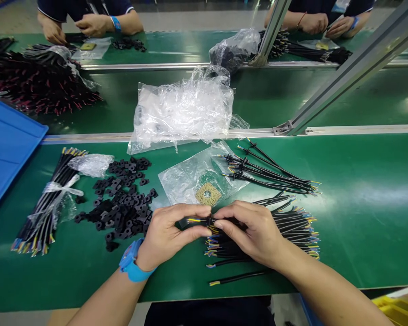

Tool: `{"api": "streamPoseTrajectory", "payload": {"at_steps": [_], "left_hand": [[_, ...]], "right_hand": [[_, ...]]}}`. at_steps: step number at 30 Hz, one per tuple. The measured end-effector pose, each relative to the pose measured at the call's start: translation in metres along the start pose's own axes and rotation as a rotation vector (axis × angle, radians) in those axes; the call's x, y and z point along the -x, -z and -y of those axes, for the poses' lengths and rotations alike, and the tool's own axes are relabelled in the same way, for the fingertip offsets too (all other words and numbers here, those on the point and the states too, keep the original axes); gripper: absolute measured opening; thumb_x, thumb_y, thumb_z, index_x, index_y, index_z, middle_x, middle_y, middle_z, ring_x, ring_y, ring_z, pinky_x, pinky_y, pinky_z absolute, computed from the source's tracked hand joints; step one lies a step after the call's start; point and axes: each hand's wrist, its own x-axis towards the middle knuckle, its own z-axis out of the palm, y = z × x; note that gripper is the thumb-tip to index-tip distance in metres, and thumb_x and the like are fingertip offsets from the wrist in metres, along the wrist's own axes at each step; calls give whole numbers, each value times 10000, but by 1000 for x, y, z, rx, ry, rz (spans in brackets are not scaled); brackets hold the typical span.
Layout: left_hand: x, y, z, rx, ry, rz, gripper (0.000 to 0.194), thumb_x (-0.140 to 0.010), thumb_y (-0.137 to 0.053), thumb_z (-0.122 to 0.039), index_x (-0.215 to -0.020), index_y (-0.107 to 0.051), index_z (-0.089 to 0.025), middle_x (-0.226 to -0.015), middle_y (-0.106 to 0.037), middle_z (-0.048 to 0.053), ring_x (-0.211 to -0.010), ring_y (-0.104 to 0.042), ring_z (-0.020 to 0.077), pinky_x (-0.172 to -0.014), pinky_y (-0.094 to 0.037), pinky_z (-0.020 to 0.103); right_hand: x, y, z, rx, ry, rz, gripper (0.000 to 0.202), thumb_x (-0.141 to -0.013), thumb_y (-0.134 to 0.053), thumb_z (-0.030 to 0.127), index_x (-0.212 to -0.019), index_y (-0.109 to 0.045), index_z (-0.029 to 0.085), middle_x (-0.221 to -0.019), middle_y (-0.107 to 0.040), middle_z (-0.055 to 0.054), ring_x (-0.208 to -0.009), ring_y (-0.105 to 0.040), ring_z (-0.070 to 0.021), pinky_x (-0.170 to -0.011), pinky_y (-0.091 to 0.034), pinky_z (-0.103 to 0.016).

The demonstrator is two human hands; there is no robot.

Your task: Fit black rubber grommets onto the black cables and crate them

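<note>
Just below a yellowish sponge (208,194) on a clear plastic bag, my two hands meet over a short black cable. The cable's stripped end (194,220), with a yellow wire showing, points left between the fingers and thumb of my left hand (170,231). That hand pinches a small black grommet (210,222) around the cable. My right hand (255,228) grips the cable close behind the grommet; its fingers hide much of the length. Beneath the right hand lie many loose black cables (295,231). A pile of black grommets (125,203) is left of my left hand.
Cables with grommets on them (268,167) lie at the back right. A tied cable bundle (51,199) and a blue bin (10,145) are at left. Behind a metal rail sits a large plastic bag (183,108); a slanted metal post (347,68) rises right. Co-workers' hands (95,25) work opposite.
</note>
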Motion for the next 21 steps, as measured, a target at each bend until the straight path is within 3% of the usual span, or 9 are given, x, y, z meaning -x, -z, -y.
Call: {"api": "streamPoseTrajectory", "payload": {"at_steps": [2,3,5,7,8,10,13,17,21], "left_hand": [[-1,18,1,-1,-2,-121,635,-745,-874,-551,-1299,-718,-282,-1058,-836,85,-1008,-790,302,-965,-623,433],[-1,30,2,-44,-12,-270,670,-783,-830,-589,-1354,-673,-275,-1094,-825,90,-1059,-773,304,-991,-606,446],[-2,54,4,-262,32,-609,515,-910,-715,-539,-1336,-664,-253,-1129,-803,87,-1081,-751,272,-972,-593,420],[-1,74,6,-556,94,-764,328,-955,-660,-464,-1161,-739,-221,-1078,-797,85,-1016,-738,259,-922,-579,407],[0,81,7,-696,118,-740,282,-961,-645,-444,-1069,-762,-212,-1045,-795,86,-990,-728,266,-909,-565,414],[1,87,11,-909,148,-549,287,-969,-614,-441,-959,-779,-206,-1009,-786,99,-972,-704,299,-890,-535,442],[2,83,19,-1088,212,-267,336,-972,-589,-469,-971,-796,-205,-1026,-772,136,-979,-672,362,-825,-494,470],[-1,75,32,-1230,283,-172,383,-954,-592,-509,-957,-807,-192,-1011,-767,185,-957,-648,426,-735,-441,476],[-4,74,44,-1162,217,-117,283,-948,-590,-433,-880,-771,-226,-1002,-774,154,-932,-657,409,-735,-431,463]], "right_hand": [[0,10,-4,154,77,-58,87,-1024,-634,223,-1014,-717,201,-852,-784,-20,-709,-728,-134,-689,-573,-244],[-1,17,-8,255,111,-93,76,-1012,-648,200,-1033,-720,216,-887,-796,-22,-734,-738,-143,-717,-575,-259],[-3,32,-22,472,159,-174,125,-978,-689,156,-1059,-730,242,-904,-805,-15,-746,-742,-155,-726,-558,-282],[-5,44,-39,618,193,-253,152,-956,-728,161,-1083,-728,244,-905,-805,-14,-741,-739,-170,-740,-529,-313],[-6,49,-48,651,188,-272,156,-956,-732,165,-1091,-726,241,-915,-804,-20,-745,-737,-177,-756,-519,-328],[-8,53,-60,712,149,-291,157,-962,-736,207,-1117,-725,234,-969,-804,-45,-811,-743,-211,-785,-496,-359],[-8,54,-63,697,111,-229,112,-982,-715,238,-1092,-735,230,-977,-797,-52,-852,-731,-221,-782,-471,-365],[-3,49,-51,447,77,143,82,-1009,-679,265,-1005,-754,231,-903,-787,-18,-809,-715,-182,-807,-470,-349],[0,43,-46,300,-43,459,80,-966,-744,279,-1023,-774,232,-919,-785,-9,-855,-727,-187,-839,-477,-355]]}}
